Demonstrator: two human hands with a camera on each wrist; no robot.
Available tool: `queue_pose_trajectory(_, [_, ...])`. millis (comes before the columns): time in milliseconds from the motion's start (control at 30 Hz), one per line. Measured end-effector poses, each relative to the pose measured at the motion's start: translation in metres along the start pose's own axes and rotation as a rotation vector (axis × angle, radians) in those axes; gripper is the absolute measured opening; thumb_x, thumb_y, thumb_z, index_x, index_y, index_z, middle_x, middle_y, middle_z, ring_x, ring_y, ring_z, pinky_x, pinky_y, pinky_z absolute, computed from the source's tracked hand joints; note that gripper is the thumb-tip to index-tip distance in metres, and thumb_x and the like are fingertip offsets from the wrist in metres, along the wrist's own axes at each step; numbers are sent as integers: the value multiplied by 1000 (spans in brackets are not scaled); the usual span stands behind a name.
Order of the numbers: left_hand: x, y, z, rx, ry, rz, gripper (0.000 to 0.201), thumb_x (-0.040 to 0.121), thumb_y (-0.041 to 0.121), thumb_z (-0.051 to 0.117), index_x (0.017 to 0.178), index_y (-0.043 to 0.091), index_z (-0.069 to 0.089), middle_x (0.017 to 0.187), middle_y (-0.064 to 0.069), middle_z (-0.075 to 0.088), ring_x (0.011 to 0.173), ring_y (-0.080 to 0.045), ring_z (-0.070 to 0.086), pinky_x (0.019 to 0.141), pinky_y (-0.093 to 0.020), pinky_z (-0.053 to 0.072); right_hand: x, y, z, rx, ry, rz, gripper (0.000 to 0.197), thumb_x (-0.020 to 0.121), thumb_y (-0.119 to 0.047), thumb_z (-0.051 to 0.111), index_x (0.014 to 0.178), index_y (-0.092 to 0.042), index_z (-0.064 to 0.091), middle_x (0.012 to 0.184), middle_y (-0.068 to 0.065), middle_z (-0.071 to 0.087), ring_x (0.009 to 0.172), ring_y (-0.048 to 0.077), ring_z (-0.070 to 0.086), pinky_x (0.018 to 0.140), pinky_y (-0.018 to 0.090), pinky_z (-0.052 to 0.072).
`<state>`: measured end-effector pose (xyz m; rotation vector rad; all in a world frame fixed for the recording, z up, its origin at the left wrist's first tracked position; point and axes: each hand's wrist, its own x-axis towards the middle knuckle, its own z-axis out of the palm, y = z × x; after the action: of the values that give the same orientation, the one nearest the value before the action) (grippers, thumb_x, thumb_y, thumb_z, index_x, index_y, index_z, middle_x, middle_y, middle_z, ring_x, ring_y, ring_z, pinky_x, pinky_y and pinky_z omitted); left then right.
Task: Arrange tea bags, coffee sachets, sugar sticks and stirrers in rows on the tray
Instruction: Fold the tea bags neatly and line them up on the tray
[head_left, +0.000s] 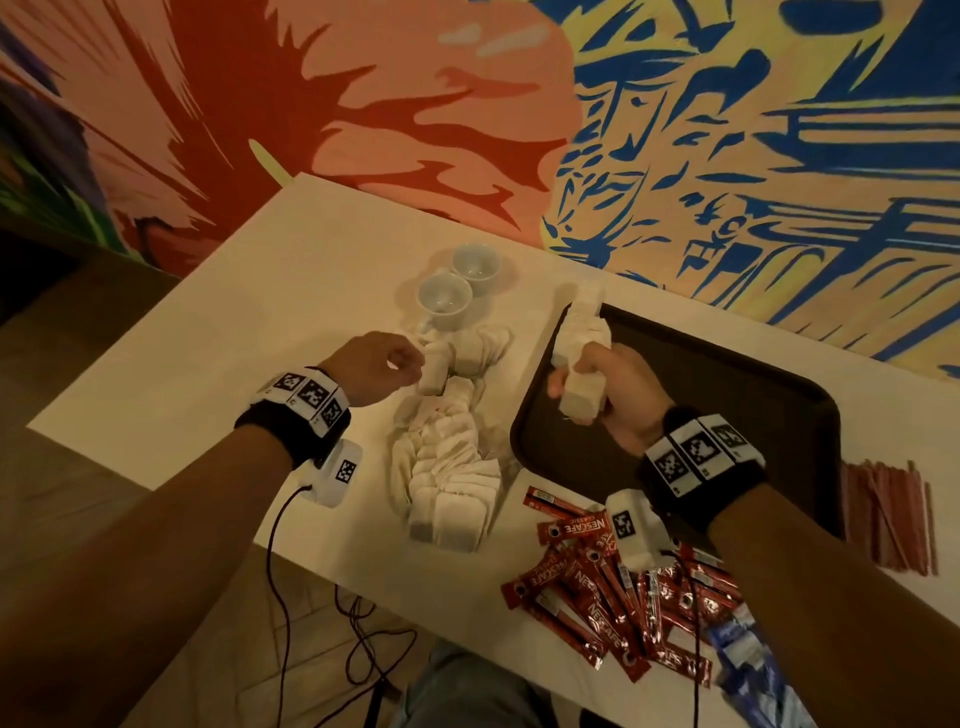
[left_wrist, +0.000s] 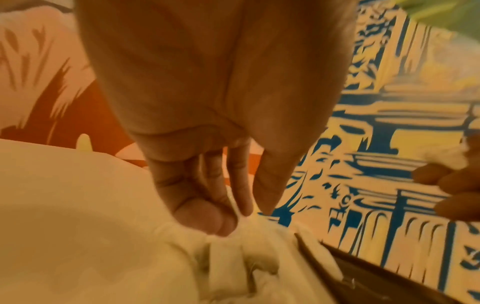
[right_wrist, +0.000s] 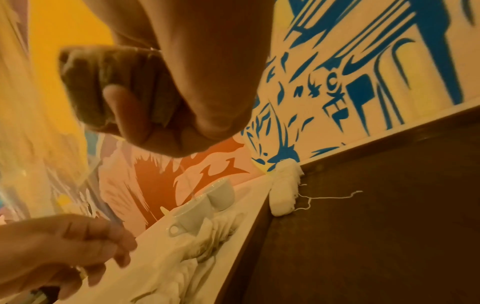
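The right hand (head_left: 615, 395) is curled around a stack of tea bags (head_left: 581, 397), holding it above the left end of the dark brown tray (head_left: 727, 395). A short row of tea bags (right_wrist: 284, 188) already lies along the tray's far left corner, loose strings trailing onto the tray floor. The left hand (head_left: 376, 366) pinches a single tea bag (head_left: 432, 371) between thumb and fingertips, over the loose pile of tea bags (head_left: 452, 467) on the pale bench (head_left: 208, 353). Two white cups (head_left: 457, 288) stand beyond the pile. Red coffee sachets (head_left: 597, 587) lie scattered near the bench's front edge, with blue sachets (head_left: 737, 639) beside them. Reddish stirrers (head_left: 888, 519) lie right of the tray.
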<state>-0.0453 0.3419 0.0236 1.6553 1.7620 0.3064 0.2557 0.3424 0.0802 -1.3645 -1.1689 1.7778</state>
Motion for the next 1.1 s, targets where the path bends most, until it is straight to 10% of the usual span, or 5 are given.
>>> queue_pose_trajectory(267, [6, -10, 32, 112, -244, -233, 50, 80, 60, 74, 115, 27, 60, 115, 2, 63, 94, -22, 67, 80, -36, 59, -24, 16, -9, 223, -49, 101, 23, 104, -14, 48, 125, -13, 56, 79, 8, 60, 88, 29, 71, 60, 41, 60])
queue_pose_trajectory(533, [3, -7, 36, 319, -98, -183, 26, 95, 35, 60, 95, 11, 68, 104, -10, 68, 98, -31, 62, 77, -32, 45, -30, 30, -17, 141, -63, 151, 19, 102, -10, 54, 114, -2, 66, 91, 13, 64, 84, 24, 69, 68, 32, 61])
queue_pose_trajectory(867, [-41, 41, -2, -515, 40, -125, 14, 98, 12, 60, 89, 1, 62, 94, -16, 62, 75, -26, 62, 74, -39, 58, -40, 31, -21, 92, -8, 97, 16, 97, -12, 64, 109, -5, 71, 89, 8, 67, 76, 17, 66, 63, 30, 57])
queue_pose_trajectory(1100, [-86, 116, 4, -655, -240, 78, 7, 97, 13, 63, 93, 8, 64, 90, -9, 72, 84, -26, 66, 83, -44, 57, -55, 22, -1, 93, -112, -16, 50, 70, -31, 88, 111, -6, 72, 83, 5, 64, 65, 14, 54, 52, 28, 44])
